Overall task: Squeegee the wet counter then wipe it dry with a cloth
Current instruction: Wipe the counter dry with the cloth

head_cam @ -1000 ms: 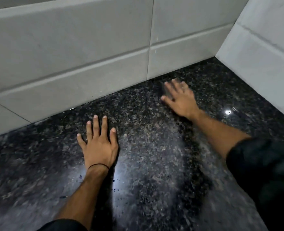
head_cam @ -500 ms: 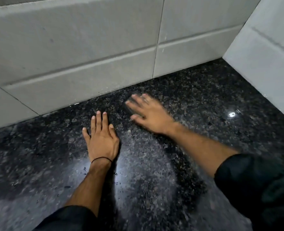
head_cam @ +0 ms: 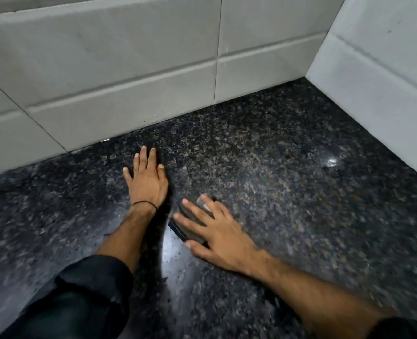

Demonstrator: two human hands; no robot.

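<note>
A dark speckled granite counter fills the lower view, with wet droplets shining near its middle. My right hand presses flat on a small dark squeegee, a flat pad with a grey top; only its left edge and part of its top show between my fingers. My left hand lies flat on the counter just left of it, fingers together and pointing at the back wall, a thin black band around the wrist. No cloth is in view.
A grey tiled back wall meets the counter along its far edge. A white tiled side wall closes the right side and forms a corner at the top right. Small water drops lie in front of the squeegee.
My right hand has swept with the squeegee from the back right corner leftward and toward me, ending beside my left wrist. My left hand has stayed flat in place.
</note>
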